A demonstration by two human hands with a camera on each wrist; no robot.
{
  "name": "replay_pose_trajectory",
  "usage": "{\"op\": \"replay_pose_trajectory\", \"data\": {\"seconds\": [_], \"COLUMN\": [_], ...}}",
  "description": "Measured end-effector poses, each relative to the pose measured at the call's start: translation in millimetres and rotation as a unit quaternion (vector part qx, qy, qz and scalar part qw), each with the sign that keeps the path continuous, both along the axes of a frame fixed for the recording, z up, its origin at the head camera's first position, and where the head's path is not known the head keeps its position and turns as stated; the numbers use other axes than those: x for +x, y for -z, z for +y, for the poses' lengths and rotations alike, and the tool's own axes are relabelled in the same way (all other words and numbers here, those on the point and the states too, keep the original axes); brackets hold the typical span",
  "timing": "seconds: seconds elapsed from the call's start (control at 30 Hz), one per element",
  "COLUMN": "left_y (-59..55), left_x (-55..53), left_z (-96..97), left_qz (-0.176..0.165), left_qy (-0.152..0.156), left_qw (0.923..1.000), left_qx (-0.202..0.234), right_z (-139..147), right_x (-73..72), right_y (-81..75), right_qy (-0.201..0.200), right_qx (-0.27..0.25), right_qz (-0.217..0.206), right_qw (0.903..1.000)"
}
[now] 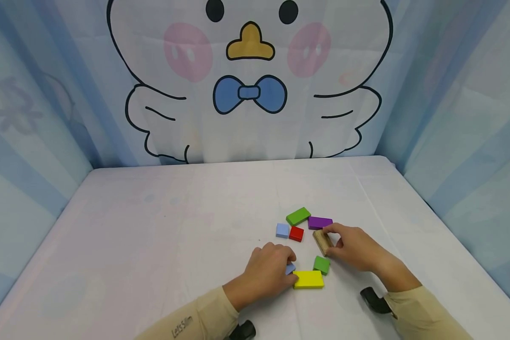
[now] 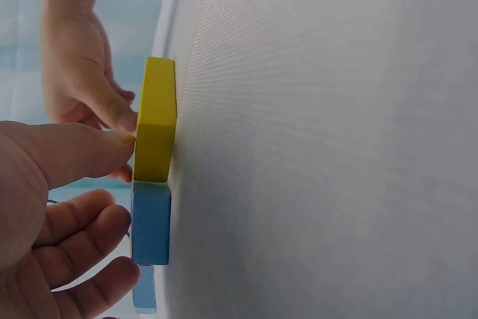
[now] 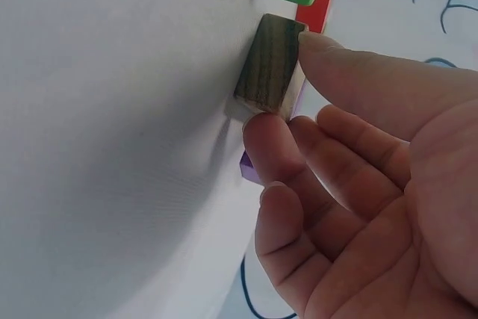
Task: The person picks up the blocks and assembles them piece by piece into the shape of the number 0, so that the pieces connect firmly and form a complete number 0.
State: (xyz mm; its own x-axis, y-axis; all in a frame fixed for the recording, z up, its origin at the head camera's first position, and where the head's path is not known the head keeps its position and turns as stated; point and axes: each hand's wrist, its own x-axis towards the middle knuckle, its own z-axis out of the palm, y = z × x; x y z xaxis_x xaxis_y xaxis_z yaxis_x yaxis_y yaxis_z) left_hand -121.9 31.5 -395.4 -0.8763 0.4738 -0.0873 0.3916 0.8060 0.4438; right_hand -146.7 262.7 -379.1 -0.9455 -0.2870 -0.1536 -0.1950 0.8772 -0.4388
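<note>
My right hand (image 1: 357, 244) pinches a plain wooden block (image 1: 322, 242) lengthwise, thumb at one end and a fingertip at the other, low over the table. In the right wrist view the dark-grained side of the wooden block (image 3: 270, 61) shows. My left hand (image 1: 268, 268) rests beside a yellow block (image 1: 309, 279) and a blue block (image 2: 151, 223), which stand end to end. Its thumb touches the yellow block near that joint, and its other fingers bend loosely near the blue one. In the head view the left hand mostly hides this blue block.
Beyond my hands lie a long green block (image 1: 298, 216), a purple block (image 1: 320, 223), a light blue block (image 1: 282, 230) and a red block (image 1: 296, 234). A small green block (image 1: 321, 265) sits behind the yellow one. White cloth covers the table (image 1: 153, 245); printed curtains (image 1: 463, 118) surround it.
</note>
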Motion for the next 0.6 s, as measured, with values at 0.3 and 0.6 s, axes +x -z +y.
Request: {"op": "replay_pose_trajectory", "data": {"seconds": [0.3, 0.6], "left_y": [0.0, 0.1], "left_x": [-0.2, -0.4], "left_z": [0.3, 0.2], "left_qz": [-0.004, -0.005], "left_qy": [-0.001, -0.002], "left_qw": [1.0, 1.0], "left_qx": [-0.001, 0.001], "right_z": [-0.5, -1.2], "right_x": [-7.3, -11.6], "right_y": [1.9, 3.8], "right_qy": [0.01, 0.0], "right_qx": [0.011, 0.018], "right_qz": [-0.002, 0.014], "right_qw": [0.9999, 0.9997]}}
